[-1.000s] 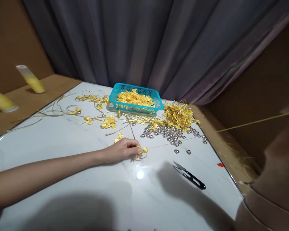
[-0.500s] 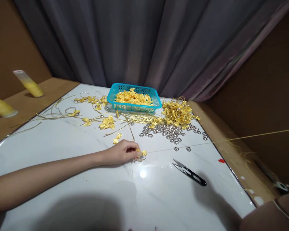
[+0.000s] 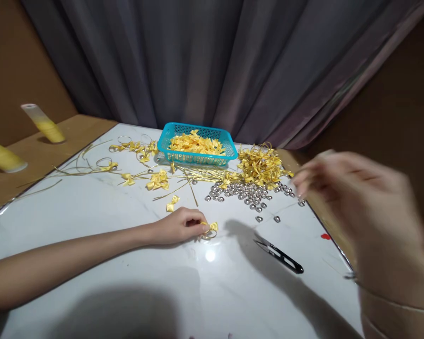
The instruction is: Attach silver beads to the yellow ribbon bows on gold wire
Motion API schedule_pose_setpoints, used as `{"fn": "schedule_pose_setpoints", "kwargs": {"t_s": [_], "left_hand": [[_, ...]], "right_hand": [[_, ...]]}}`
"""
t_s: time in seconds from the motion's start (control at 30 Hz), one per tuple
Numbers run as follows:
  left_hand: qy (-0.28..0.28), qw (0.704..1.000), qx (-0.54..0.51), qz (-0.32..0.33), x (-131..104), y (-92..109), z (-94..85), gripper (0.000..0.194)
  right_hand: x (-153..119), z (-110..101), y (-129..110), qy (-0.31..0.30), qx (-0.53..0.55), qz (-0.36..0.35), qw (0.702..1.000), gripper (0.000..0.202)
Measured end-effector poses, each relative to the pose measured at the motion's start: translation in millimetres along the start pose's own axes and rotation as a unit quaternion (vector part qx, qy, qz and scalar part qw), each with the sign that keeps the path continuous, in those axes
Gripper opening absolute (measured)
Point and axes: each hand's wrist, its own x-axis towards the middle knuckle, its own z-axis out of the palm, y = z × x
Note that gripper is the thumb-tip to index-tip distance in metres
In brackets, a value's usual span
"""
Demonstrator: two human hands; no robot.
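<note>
My left hand (image 3: 187,225) rests on the table with thumb and fingers pinched on a small yellow ribbon bow (image 3: 214,227). A thin gold cord loop (image 3: 209,234) hangs at the bow, partly hidden by the fingertips. My right hand (image 3: 356,202) is raised over the table's right side, blurred by motion, its fingertips drawn together. A fine thread (image 3: 281,208), very faint, runs from near the bow up to those fingertips. Black-handled thread snips (image 3: 281,255) lie on the table between the hands, blades toward the left.
A turquoise basket (image 3: 198,159) of yellow bows stands at the back. Beside it are a heap of finished-looking bows with cords (image 3: 259,165), silver beads (image 3: 250,194) and gold cords (image 3: 208,174). Yellow thread spools (image 3: 47,127) stand at left. A red scrap (image 3: 325,237) lies near the right edge.
My right hand has come into view from the right and moved in over the table. The thread, earlier taut out to the right edge, is now fainter. My left hand has barely moved.
</note>
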Motion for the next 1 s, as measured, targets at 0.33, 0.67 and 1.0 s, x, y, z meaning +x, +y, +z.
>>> {"fn": "schedule_pose_setpoints", "kwargs": {"t_s": [0.33, 0.67, 1.0], "left_hand": [[0.008, 0.999, -0.03, -0.006, 0, -1, 2.7, 0.026], [0.009, 1.0, -0.001, 0.009, -1, 0, 3.4, 0.027], [-0.033, 0.999, -0.005, 0.033, 0, -3, 0.4, 0.029]], "right_hand": [[-37, 69, 58, -0.268, 0.152, 0.285, 0.907, 0.027], [-46, 84, 58, -0.246, -0.001, 0.193, 0.95, 0.019], [-49, 88, 54, -0.251, 0.12, 0.239, 0.93, 0.014]]}}
